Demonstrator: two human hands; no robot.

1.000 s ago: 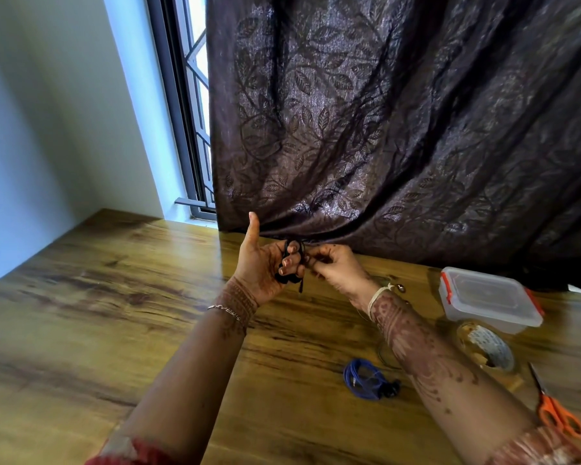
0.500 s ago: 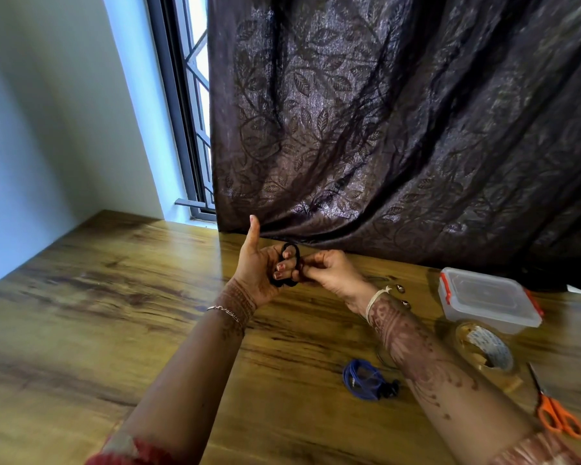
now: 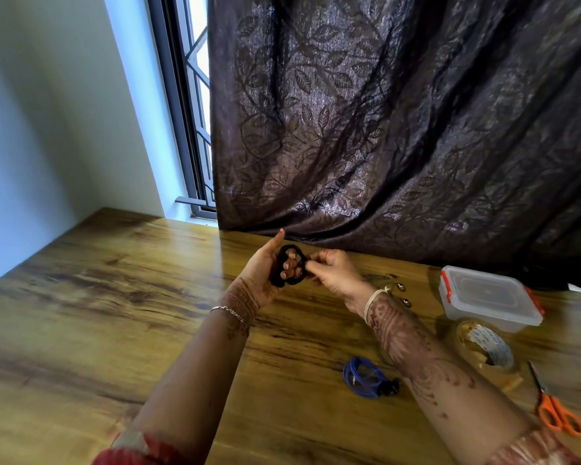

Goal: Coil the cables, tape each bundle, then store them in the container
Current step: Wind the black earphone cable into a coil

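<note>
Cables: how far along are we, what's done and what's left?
Done: the blue cable lies coiled on the table; tape on it can't be made out. In hand: the black cable is looped round fingers of the left hand, the right hand pinching it. Left: taping with the tape roll, then storing both in the container, whose lid is on.

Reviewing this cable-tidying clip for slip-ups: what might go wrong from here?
Both hands are occupied: the left hand carries the black cable coil round its fingers, the right hand pinches it. Reaching for the tape roll may let the loops spring open. The container has its lid on, so storing needs a free hand.
</note>
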